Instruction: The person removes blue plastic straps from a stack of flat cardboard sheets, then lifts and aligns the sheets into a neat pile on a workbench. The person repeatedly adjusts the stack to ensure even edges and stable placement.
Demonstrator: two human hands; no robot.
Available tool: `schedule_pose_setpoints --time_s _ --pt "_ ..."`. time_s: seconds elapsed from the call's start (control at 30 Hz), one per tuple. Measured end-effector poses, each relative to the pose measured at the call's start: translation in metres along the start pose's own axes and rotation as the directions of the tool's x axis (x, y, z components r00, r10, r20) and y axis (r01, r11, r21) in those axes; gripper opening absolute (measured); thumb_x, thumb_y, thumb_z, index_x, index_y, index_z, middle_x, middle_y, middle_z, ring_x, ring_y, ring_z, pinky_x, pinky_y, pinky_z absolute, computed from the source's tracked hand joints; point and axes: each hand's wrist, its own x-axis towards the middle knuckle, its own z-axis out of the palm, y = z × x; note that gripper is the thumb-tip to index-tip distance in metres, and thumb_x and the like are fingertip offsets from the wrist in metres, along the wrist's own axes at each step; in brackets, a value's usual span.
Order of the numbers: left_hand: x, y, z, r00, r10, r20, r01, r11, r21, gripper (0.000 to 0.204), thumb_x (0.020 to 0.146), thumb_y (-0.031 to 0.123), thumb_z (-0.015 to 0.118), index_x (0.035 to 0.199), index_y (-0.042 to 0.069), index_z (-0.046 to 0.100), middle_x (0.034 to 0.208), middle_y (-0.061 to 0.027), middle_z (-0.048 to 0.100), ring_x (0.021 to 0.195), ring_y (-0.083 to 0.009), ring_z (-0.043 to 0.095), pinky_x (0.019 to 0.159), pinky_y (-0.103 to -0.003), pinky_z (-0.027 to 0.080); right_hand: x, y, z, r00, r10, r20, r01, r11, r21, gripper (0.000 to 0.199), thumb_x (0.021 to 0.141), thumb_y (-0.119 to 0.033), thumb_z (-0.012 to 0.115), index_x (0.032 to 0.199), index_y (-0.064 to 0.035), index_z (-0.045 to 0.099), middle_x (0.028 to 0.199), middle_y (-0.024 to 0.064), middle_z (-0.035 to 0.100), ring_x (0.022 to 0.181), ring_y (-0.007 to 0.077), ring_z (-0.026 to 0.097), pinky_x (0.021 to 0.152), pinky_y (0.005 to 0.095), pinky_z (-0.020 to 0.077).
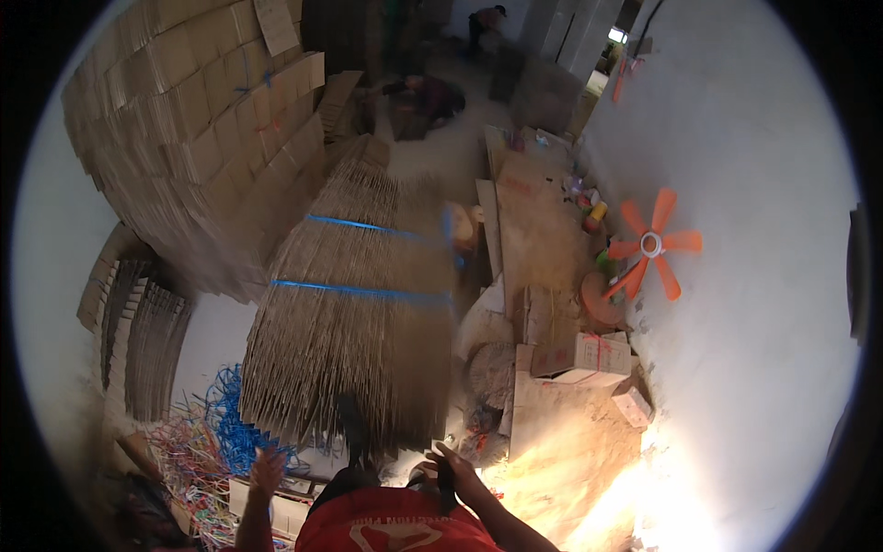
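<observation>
A long stack of flattened brown cardboard boxes [313,340], standing on edge, fills the middle in front of me. Two blue straps [359,292] run across it. My left hand [267,469] is raised short of the stack's near left corner, beside a tangle of blue strapping [235,423]; its fingers look apart and nothing shows in them. Past the stack's near right corner is my right hand [452,467], fingers stretched toward the left. A dark strip lies against this hand; whether it is held is unclear.
Tall piles of folded cardboard [202,110] rise at the left. On the right, a cardboard-covered surface [543,221] carries a carton [584,359] and small items. An orange-bladed fan [651,244] is by the white wall. Farther back, a person [428,97] bends low and another stands.
</observation>
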Motion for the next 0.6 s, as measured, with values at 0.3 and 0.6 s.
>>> schedule_pose_setpoints --time_s 0.3,0.6 --pt "-0.148 -0.071 0.037 0.904 -0.344 -0.256 0.366 0.93 0.042 0.053 0.092 0.051 0.052 0.128 0.013 0.052 0.111 -0.0068 0.065 0.096 -0.0206 0.064 0.078 -0.039 0.05 -0.108 0.04 -0.097 0.948 0.012 -0.319 -0.127 0.931 -0.343 0.05 0.1 -0.037 0.042 0.138 -0.0049 0.042 0.132 0.0154 0.052 0.122 0.0251 0.051 0.097 0.0391 0.0451" --pt "-0.233 -0.099 0.089 0.906 -0.288 -0.31 0.286 0.957 -0.053 0.049 0.092 0.049 0.053 0.123 0.011 0.056 0.108 -0.0067 0.066 0.093 -0.0197 0.064 0.078 -0.037 0.05 -0.09 0.022 -0.089 0.936 0.141 -0.323 -0.228 0.941 -0.252 0.045 0.099 -0.035 0.043 0.133 -0.0054 0.046 0.127 0.0148 0.054 0.119 0.0246 0.053 0.097 0.0376 0.0454"
